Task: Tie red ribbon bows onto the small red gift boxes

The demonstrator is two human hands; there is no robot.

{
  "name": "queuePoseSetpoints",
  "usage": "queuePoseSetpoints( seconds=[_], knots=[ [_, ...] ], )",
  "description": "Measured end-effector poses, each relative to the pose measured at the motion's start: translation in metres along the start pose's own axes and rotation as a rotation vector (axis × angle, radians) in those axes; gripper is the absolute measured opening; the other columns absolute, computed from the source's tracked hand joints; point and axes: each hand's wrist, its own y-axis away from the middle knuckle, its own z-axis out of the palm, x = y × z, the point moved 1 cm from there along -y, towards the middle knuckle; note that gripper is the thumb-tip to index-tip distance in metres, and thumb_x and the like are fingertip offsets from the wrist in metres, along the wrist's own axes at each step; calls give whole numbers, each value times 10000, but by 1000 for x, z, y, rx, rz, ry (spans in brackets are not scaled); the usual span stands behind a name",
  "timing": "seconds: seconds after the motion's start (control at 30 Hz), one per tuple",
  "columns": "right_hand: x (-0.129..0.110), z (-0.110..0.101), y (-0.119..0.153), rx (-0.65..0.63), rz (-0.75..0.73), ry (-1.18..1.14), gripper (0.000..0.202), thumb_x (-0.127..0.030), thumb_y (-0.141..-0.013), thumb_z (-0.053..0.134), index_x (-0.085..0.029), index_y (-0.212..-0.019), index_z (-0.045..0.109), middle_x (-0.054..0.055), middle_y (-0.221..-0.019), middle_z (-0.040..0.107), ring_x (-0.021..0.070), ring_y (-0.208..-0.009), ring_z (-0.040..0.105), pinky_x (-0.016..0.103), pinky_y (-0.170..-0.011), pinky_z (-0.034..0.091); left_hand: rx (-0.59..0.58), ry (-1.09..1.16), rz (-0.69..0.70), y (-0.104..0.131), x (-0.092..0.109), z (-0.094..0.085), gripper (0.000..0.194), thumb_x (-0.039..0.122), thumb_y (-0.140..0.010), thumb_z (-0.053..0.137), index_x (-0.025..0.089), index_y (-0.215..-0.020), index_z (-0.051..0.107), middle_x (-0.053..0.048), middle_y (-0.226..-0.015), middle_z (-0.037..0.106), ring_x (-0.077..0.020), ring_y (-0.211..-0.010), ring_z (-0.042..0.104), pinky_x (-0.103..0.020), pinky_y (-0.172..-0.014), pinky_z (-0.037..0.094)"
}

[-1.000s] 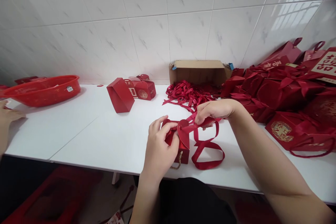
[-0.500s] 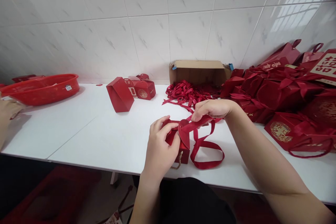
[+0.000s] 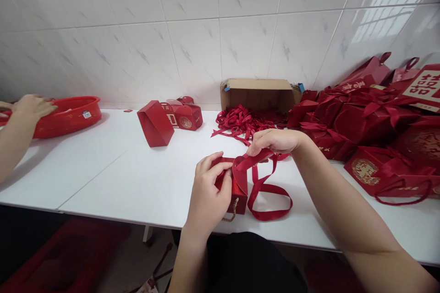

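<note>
In front of me at the near table edge stands a small red gift box [image 3: 241, 203] with a twisted cord handle [image 3: 234, 210]. My left hand [image 3: 210, 187] is closed around its top from the left, thumb and fingers by a rounded flap [image 3: 241, 176]. A red satin ribbon [image 3: 271, 215] lies across this flap and trails onto the table in a loose loop at the right. Above the box, my right hand [image 3: 277, 141] pinches the ribbon near the flap; its fingertips are partly hidden.
A ribbon heap [image 3: 240, 121] spills from a cardboard box [image 3: 259, 84] by the wall. Finished-looking red boxes [image 3: 360, 119] pile up at right. Further red boxes [image 3: 156, 123] stand left of centre. A co-worker's hand [image 3: 32, 106] reaches over a red basin [image 3: 68, 123] at far left.
My right hand has shifted slightly left with the ribbon, and my left thumb has drawn back a little from the flap. The co-worker's hand has moved up over the basin.
</note>
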Motion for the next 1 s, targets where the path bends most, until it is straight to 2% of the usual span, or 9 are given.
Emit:
queuePoseSetpoints(
  seconds=[0.13,0.23,0.4,0.83,0.9,1.0],
  knots=[
    [-1,0,0,34,2,51,281,-224,-731,555,-142,-467,509,-54,-436,378,67,-444,258,240,-445,245,-25,38,-21,-1,0,-2,206,244,-838,486,245,-944,663,-53,-1211,549,-226,-1182,468,-421,-1003,395],
    [-3,3,-1,-41,-28,113,288,-241,-761,516,-125,-502,562,-40,-446,422,71,-454,299,235,-462,267,-39,53,-50,-2,1,-3,188,270,-833,503,245,-918,669,-48,-1215,549,-224,-1180,470,-415,-1007,391],
    [-2,5,-5,-138,-59,152,321,-224,-782,486,-120,-489,565,-33,-449,447,68,-463,315,229,-499,295,-34,63,-68,-2,2,-2,166,267,-807,534,237,-893,673,-50,-1217,550,-228,-1175,477,-413,-994,403],
    [-7,5,-1,-169,-73,220,337,-273,-827,455,-116,-571,609,-42,-462,411,74,-466,302,244,-527,312,45,103,-66,-2,2,1,123,249,-783,561,226,-794,682,-53,-1131,593,-230,-1103,543,-401,-962,437],
    [-7,2,5,-131,-27,363,346,-342,-839,474,-118,-619,619,-28,-509,466,76,-490,352,238,-531,322,79,118,-61,-3,2,1,125,248,-789,557,222,-790,680,-51,-1105,603,-221,-1085,554,-384,-950,449],
    [-7,-3,12,48,74,605,345,-464,-794,551,-131,-747,629,13,-666,583,92,-557,445,227,-523,337,127,158,-64,-3,1,0,116,245,-791,561,208,-792,672,-52,-1058,616,-207,-1045,573,-355,-915,474]
  ],
)
